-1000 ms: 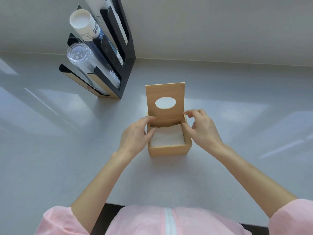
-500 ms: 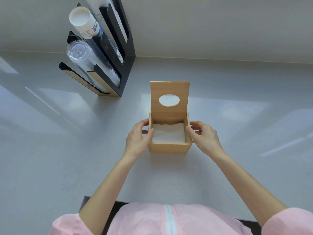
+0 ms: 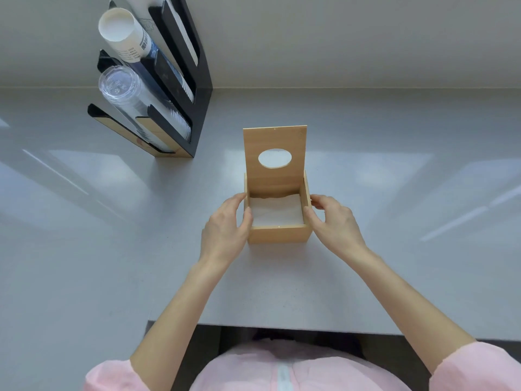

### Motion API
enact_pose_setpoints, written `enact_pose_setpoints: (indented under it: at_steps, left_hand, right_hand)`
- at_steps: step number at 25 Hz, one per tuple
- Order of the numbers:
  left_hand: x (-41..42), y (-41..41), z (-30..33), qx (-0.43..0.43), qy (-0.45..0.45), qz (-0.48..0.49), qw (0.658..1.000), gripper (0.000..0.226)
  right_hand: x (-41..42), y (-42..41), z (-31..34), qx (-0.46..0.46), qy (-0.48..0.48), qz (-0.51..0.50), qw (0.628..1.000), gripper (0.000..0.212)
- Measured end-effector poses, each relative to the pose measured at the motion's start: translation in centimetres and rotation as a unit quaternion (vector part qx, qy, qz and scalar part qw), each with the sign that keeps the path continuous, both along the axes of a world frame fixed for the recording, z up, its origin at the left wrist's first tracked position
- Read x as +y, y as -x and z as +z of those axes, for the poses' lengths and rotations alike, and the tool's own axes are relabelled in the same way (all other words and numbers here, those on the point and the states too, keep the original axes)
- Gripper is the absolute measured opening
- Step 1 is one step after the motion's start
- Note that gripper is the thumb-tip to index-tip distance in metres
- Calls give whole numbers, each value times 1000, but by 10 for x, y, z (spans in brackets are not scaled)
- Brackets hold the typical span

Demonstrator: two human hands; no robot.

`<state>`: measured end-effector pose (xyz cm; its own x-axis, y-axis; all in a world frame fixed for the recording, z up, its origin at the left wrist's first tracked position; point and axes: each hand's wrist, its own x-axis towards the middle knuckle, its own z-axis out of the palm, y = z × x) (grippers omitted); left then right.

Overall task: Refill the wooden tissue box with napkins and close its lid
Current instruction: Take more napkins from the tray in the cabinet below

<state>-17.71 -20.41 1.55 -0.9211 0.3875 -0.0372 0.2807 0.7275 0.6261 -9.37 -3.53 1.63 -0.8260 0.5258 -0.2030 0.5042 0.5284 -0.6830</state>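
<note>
A square wooden tissue box [image 3: 277,234] stands on the grey counter in front of me. Its lid [image 3: 275,142], with an oval hole, stands upright at the back edge. White napkins [image 3: 276,212] lie flat inside, below the rim. My left hand [image 3: 225,230] clasps the box's left wall, thumb over the rim. My right hand [image 3: 334,221] clasps the right wall the same way, fingers behind the box's far corner.
A black cup dispenser rack [image 3: 180,88] stands at the back left against the wall, holding a stack of paper cups [image 3: 121,32] and a stack of clear plastic cups [image 3: 127,94]. The grey counter [image 3: 394,249] ends at a front edge near my body.
Both hands dropped from the box's top opening to its side walls. The box has been squared up and now faces me straight. The lid stays upright.
</note>
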Motion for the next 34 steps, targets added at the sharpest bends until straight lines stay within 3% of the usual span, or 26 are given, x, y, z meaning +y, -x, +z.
enact_pose_setpoints:
  at_steps: [9, 15, 20, 34]
  left_hand:
    - [-21, -62, -5, 62, 94, -42, 993, 56]
    - [-37, -126, -4, 32, 188, -45, 981, 66]
    - [-61, -183, -6, 9, 247, -61, 967, 73]
    - [-121, -259, -3, 66, 220, -51, 972, 75]
  right_hand:
    - [-23, -58, 4, 13, -95, 95, 991, 54]
    - [-51, -119, -1, -104, -158, 175, 966, 67]
    - [-76, -174, 0, -135, -172, 203, 955, 69]
    - [-140, -258, -6, -138, -214, 198, 947, 71]
